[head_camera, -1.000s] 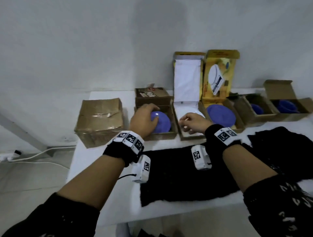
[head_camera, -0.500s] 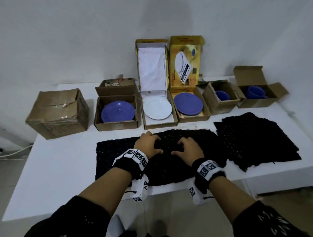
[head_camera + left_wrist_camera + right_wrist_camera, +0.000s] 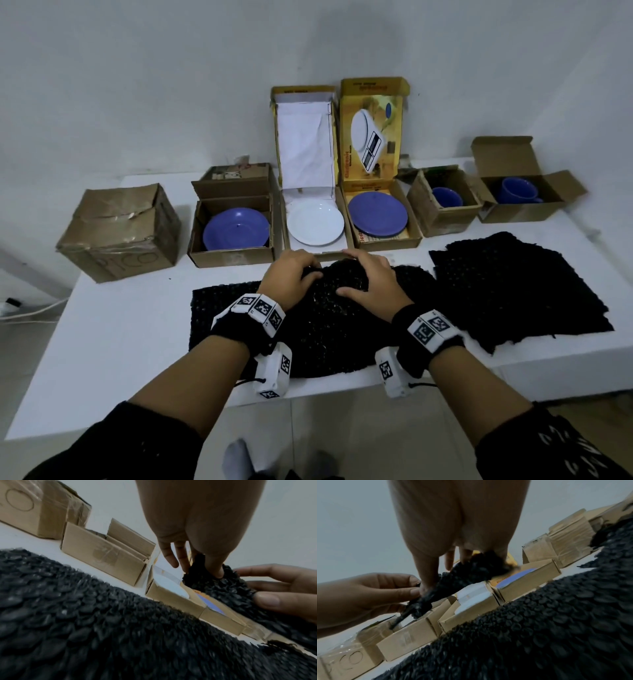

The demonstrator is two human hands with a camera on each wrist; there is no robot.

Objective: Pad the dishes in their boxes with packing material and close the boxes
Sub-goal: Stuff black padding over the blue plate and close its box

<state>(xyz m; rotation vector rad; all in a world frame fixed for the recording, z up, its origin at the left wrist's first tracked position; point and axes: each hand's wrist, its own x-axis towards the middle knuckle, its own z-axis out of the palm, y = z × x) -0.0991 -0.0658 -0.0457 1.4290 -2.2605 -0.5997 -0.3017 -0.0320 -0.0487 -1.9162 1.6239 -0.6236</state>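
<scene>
— Black bubble-textured packing sheet [image 3: 318, 329]: we have it lying flat on the white table [image 3: 113, 329], just in front of the row of boxes, with its far edge bunched up off the surface between our hands.

— How do we hold it?

— Our left hand [image 3: 291, 279] pinches the raised edge, thumb on the near side and fingers [image 3: 181, 558] curled over the far side. Our right hand [image 3: 371, 282] grips the same fold just beside it, thumb pressed into the sheet and fingers wrapped over the top. The right wrist view shows the fold lifted clear of the table, above the front wall of the middle box.

— And the dishes?

— Each sits uncovered in its open box. We see a blue plate [image 3: 236, 229] in the brown cardboard box [image 3: 231, 257] on the left, a white plate [image 3: 315, 222] in the tall-lidded box [image 3: 305, 137] next to it, and a second blue plate [image 3: 378, 214] in the yellow printed box [image 3: 371, 137]. Further right, two small cardboard boxes each hold a blue cup [image 3: 447, 197], the second cup [image 3: 517, 190] lying in the farthest box.

— Anything else?

— A second black packing sheet [image 3: 513, 294] lies flat to our right, its edge touching or overlapping the first; we cannot tell which. A taped, closed cardboard box [image 3: 120, 233] stands at the far left.
</scene>
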